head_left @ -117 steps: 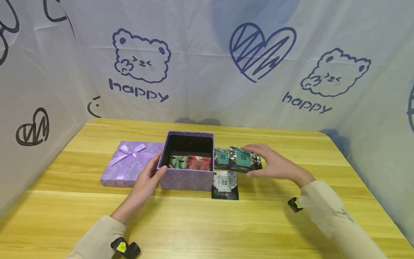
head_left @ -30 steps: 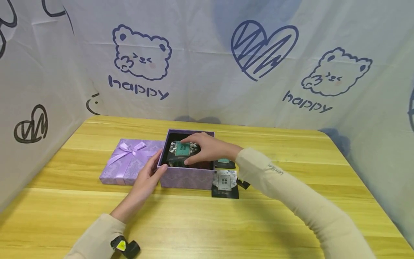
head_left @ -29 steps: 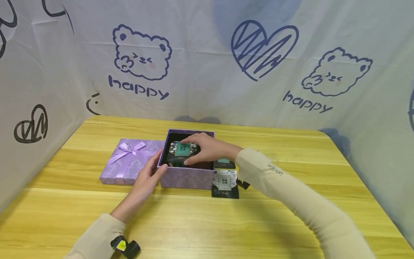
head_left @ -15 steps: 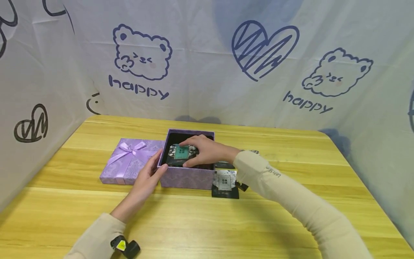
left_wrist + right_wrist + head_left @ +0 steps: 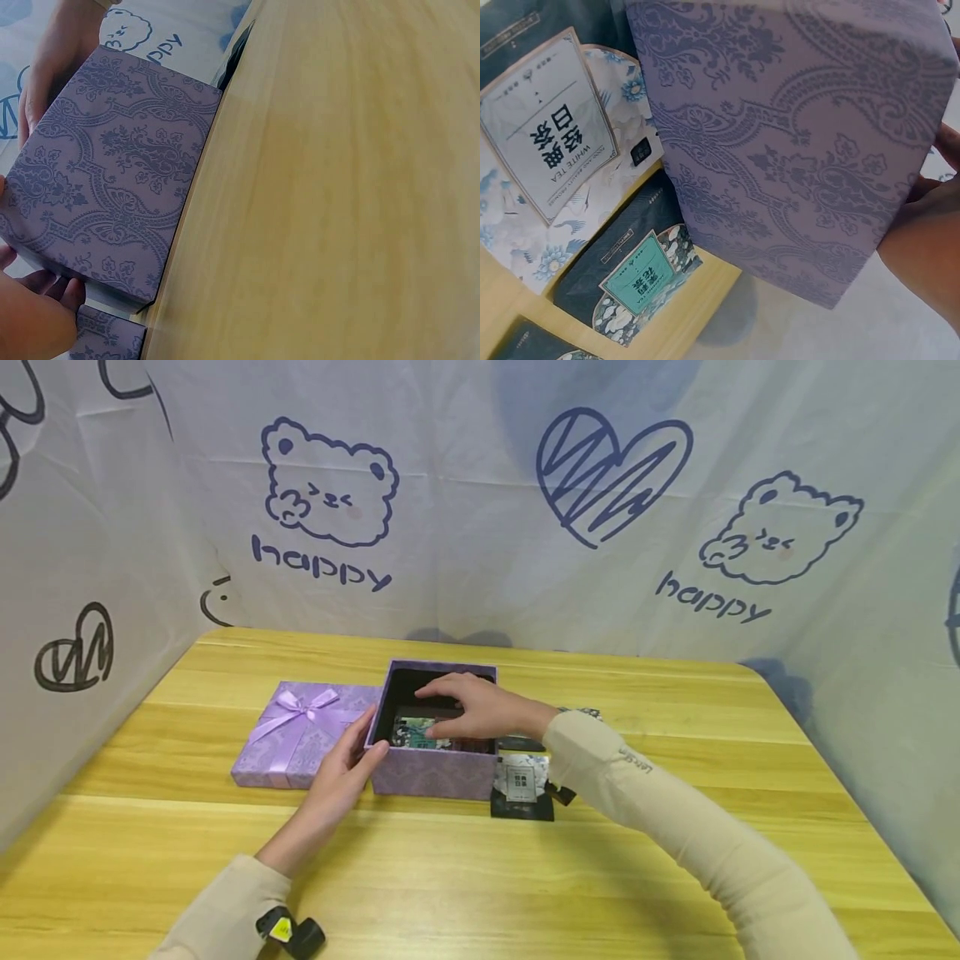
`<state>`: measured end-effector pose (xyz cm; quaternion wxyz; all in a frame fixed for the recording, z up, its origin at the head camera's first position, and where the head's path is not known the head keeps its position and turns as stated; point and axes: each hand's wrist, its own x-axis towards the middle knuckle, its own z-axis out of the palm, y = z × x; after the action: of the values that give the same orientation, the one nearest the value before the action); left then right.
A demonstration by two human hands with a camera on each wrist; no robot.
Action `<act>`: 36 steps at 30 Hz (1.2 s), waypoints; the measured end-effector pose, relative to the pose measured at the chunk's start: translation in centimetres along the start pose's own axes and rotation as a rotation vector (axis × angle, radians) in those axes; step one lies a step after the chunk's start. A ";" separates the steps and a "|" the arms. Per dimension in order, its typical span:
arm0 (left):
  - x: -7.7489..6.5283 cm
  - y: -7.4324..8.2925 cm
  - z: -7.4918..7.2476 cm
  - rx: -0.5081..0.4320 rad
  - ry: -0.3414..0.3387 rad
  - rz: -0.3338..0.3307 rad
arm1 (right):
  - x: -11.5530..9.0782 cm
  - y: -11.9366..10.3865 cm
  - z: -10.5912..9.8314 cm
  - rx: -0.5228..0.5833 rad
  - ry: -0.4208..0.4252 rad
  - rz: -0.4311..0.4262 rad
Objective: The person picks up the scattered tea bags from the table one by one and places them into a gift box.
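In the head view a purple gift box (image 5: pixel 435 772) stands without its lid on the table. My left hand (image 5: pixel 347 768) grips its left side, thumb at the front rim, fingers along the wall. My right hand (image 5: pixel 483 706) hovers over the box's mouth, thumb and fingers apart, holding nothing. Beneath it a teal-labelled jasmine tea packet (image 5: pixel 420 735) lies inside; the hand hides much of the right interior. Right of the box lies a white tea packet (image 5: pixel 521 785). Behind it, another jasmine tea packet (image 5: pixel 641 270) shows in the right wrist view.
The purple lid (image 5: pixel 288 735) with its ribbon bow lies left of the box. One more dark packet (image 5: pixel 588 712) peeks out behind the right sleeve. A printed cloth (image 5: pixel 465 510) hangs beyond the wooden table's (image 5: pixel 420 877) far edge.
My right hand brought a jasmine tea packet from the table's right side into the box and let it go; the packet dropped to the bottom. My left hand stays on the box.
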<state>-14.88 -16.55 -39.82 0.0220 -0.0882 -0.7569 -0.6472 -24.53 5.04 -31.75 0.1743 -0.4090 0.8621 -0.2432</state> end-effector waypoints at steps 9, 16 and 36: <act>-0.1 0.1 0.1 -0.017 0.008 -0.015 | -1.0 0.5 -1.2 0.091 0.097 0.037; -0.1 0.1 0.2 -0.017 0.009 -0.006 | -2.8 2.0 -2.7 0.099 0.160 0.063; -0.1 0.4 0.2 -0.019 0.009 -0.021 | -8.3 10.7 -2.5 0.060 0.252 0.226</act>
<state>-14.67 -16.32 -39.48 0.0177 -0.0776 -0.7517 -0.6547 -27.38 18.12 -34.87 0.1032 -0.2704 0.9100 -0.2968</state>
